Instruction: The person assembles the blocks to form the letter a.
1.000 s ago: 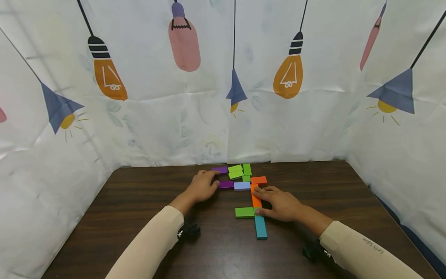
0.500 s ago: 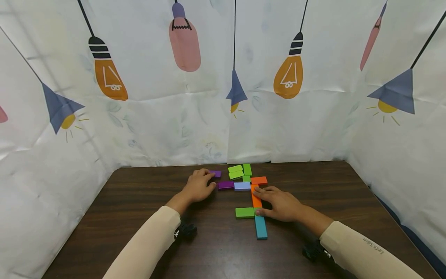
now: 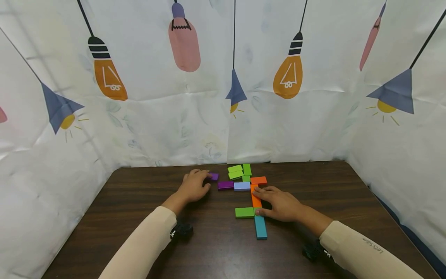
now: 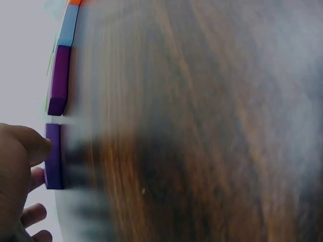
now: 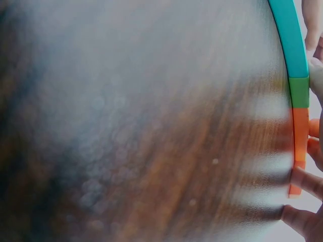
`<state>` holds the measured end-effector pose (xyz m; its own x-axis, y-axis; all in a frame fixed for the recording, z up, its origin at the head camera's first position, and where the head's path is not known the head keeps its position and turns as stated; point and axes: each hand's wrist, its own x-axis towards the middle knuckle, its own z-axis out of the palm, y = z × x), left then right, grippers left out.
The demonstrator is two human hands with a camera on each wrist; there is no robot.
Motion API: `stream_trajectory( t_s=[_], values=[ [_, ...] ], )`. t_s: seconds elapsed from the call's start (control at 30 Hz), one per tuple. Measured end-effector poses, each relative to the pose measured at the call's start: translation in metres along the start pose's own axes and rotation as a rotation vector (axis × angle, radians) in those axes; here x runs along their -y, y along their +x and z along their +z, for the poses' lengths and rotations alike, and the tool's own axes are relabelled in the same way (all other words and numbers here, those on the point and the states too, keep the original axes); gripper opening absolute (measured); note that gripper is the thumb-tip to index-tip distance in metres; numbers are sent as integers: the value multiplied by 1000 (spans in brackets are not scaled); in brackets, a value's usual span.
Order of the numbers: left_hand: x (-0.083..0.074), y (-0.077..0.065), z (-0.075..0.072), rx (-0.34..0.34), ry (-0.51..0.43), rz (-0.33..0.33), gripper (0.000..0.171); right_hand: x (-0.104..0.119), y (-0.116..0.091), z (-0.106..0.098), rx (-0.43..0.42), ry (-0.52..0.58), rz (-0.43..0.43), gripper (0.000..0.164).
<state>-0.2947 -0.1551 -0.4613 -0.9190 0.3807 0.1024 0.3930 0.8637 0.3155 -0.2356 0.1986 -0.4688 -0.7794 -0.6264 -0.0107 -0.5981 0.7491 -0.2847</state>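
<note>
A short purple block (image 3: 214, 176) lies under the fingertips of my left hand (image 3: 192, 186), its left end covered. In the left wrist view the thumb tip (image 4: 39, 145) overlaps the top edge of that purple block (image 4: 53, 161); in the head view the thumb sits apart from it, nearer me. Fingers of my right hand (image 3: 282, 204) spread over the line of blocks, touching a long orange block (image 3: 256, 200). Its thumb rests on a small green block, mostly hidden, between the orange one and a teal block (image 3: 260, 228).
Another purple block (image 3: 225, 186) joins a light blue block (image 3: 242, 186) leftward from the line's top. An orange block (image 3: 259, 180) and several lime green blocks (image 3: 235, 175) lie beyond. A green block (image 3: 244, 212) extends left. Patterned cloth (image 3: 195, 128) hangs behind the brown table (image 3: 139, 193).
My left hand has drawn the short purple block left and toward me, away from the lime green blocks. The right hand has stayed in place over the line.
</note>
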Motion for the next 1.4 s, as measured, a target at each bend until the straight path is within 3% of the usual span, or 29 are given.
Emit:
stream_trajectory(
  t_s=[0.27,0.6,0.9,1.27,1.4],
  values=[
    [7,-5,-5,-20,33,15,29,2,0,-1,5,2,7,82],
    [14,-6,-1,-34,41,-4,28,2,0,-1,3,-5,1,83],
    [22,-15,-2,-113,-88,17,26,3,-1,-2,2,-2,3,82],
    [19,-35,-8,-80,-208,45,25,3,-1,-1,3,-5,1,82],
    [14,-41,-6,-69,-229,85,24,2,0,-1,2,-5,4,83]
  ],
)
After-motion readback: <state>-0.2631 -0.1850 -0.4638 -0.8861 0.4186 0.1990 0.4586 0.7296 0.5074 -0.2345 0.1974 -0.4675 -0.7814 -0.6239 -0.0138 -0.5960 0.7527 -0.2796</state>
